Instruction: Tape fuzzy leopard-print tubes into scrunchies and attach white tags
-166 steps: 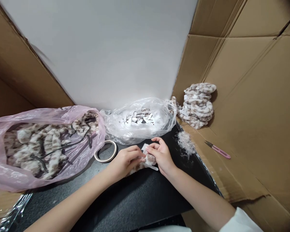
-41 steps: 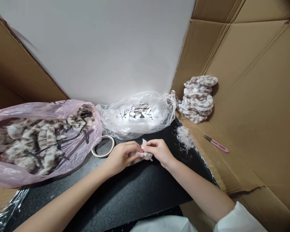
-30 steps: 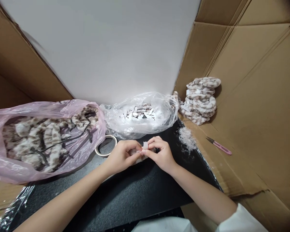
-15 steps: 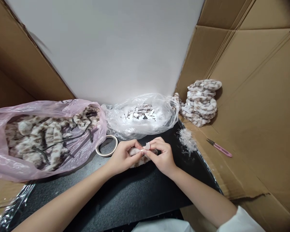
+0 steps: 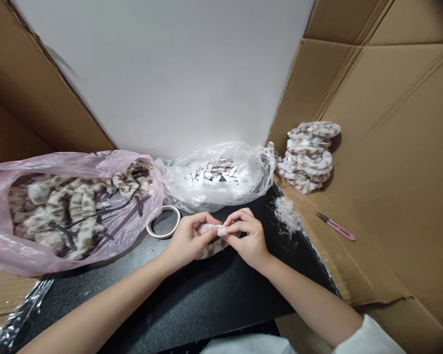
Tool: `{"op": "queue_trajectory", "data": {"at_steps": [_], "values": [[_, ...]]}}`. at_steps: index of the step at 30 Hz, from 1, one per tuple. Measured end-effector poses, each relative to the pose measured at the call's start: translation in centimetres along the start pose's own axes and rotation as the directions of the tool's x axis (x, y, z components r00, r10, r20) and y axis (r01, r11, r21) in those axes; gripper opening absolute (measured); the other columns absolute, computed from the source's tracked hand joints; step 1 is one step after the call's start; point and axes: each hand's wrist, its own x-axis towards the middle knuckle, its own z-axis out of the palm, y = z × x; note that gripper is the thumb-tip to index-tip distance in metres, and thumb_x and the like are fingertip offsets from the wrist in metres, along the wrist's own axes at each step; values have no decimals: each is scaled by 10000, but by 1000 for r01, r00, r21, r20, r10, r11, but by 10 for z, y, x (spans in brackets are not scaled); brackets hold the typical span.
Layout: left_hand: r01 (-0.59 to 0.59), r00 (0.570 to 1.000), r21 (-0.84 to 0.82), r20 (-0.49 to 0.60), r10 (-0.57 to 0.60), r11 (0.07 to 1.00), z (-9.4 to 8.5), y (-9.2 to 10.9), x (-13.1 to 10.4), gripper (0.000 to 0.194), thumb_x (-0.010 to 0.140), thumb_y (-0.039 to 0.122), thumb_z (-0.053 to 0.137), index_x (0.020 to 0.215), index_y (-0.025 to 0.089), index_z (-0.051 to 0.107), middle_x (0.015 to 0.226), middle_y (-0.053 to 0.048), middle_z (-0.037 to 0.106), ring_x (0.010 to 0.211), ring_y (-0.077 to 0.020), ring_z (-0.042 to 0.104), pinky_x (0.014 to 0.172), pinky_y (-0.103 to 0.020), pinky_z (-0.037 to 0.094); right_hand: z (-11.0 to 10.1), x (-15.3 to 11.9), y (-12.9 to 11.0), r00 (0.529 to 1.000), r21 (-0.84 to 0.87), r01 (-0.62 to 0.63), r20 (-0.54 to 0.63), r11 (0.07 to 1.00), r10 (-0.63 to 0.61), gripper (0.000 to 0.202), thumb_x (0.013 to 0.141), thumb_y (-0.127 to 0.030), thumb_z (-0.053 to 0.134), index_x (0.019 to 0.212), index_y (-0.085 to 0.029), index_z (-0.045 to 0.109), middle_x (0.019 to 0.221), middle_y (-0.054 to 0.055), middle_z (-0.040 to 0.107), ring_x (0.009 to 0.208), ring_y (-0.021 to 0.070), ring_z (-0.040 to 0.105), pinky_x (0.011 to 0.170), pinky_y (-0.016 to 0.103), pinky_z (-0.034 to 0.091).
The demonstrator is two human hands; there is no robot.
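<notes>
Right of the tape roll (image 5: 161,236), the white tag (image 5: 221,230) sits directly between the fingertips of both hands, touching each, so neither is nearer. The left hand (image 5: 188,238) grasps the furry loop (image 5: 211,250) at the tag's near-roll edge, while the fingers of the right hand (image 5: 249,239) pinch the tag's far edge. The tag's long axis cannot be determined; the partly hidden loop, likewise right of the roll, lies lengthwise across the bench (image 5: 162,300), one end pointing rollward

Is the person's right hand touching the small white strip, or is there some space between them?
Touching. In the head view, the right hand has its fingertips against the small white strip, with no visible gap.
</notes>
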Motion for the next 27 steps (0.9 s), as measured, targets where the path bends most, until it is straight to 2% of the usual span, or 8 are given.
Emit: {"op": "queue_trajectory", "data": {"at_steps": [3, 7, 11, 13, 18, 21, 27], "values": [[90, 996, -133, 31, -87, 987, -1, 6, 2, 149, 747, 293, 676, 742, 145, 662, 765, -34, 708, 709, -158, 627, 672, -254, 483, -2, 1, 1, 999, -25, 7, 53, 1000, -6, 150, 738, -224, 742, 597, -256, 703, 747, 22, 669, 760, 176, 565, 701, 331, 452], [214, 972, -262, 157, -177, 941, -8, 12, 4, 122, 699, 271, 693, 754, 162, 688, 723, -13, 688, 649, -130, 598, 620, -233, 466, -4, 3, 2, 992, -86, 87, 97, 993, -78, 133, 729, -192, 732, 621, -269, 722, 750, 13, 659, 759, 172, 559, 737, 346, 423], [334, 934, -266, 224, -278, 904, -15, 15, 6, 126, 678, 262, 681, 757, 167, 702, 600, 14, 616, 482, -79, 458, 450, -196, 328, -5, 3, 4, 985, -151, 112, 149, 982, -90, 149, 709, -154, 705, 631, -280, 727, 756, 1, 667, 770, 172, 565, 791, 362, 398], [369, 921, -267, 233, -312, 890, -16, 14, 7, 137, 648, 254, 690, 749, 162, 699, 569, 21, 589, 454, -71, 416, 425, -192, 281, -5, 3, 4, 980, -167, 122, 174, 978, -93, 160, 691, -132, 697, 631, -278, 723, 749, -8, 677, 766, 170, 569, 808, 365, 389], [421, 898, -335, 284, -336, 843, -17, 10, 10, 282, 548, 265, 808, 773, 146, 687, 641, 3, 633, 575, -105, 541, 531, -206, 401, -7, 7, 5, 966, -162, 157, 232, 974, -117, 106, 705, -166, 714, 739, -265, 732, 789, -1, 698, 764, 167, 596, 783, 352, 384], [442, 887, -335, 304, -349, 832, -19, 8, 11, 302, 544, 256, 828, 781, 139, 683, 619, 15, 618, 561, -89, 534, 527, -191, 396, -10, 9, 5, 949, -133, 171, 287, 976, -127, 93, 743, -184, 706, 799, -256, 727, 803, 4, 714, 772, 166, 618, 788, 352, 377], [392, 904, -233, 278, -325, 890, -22, 8, 12, 273, 593, 306, 802, 776, 147, 677, 599, 10, 620, 519, -94, 525, 457, -184, 373, -14, 11, 3, 923, -134, 175, 368, 975, -115, 101, 819, -208, 647, 876, -258, 715, 839, 7, 738, 806, 170, 640, 851, 372, 358]]}}
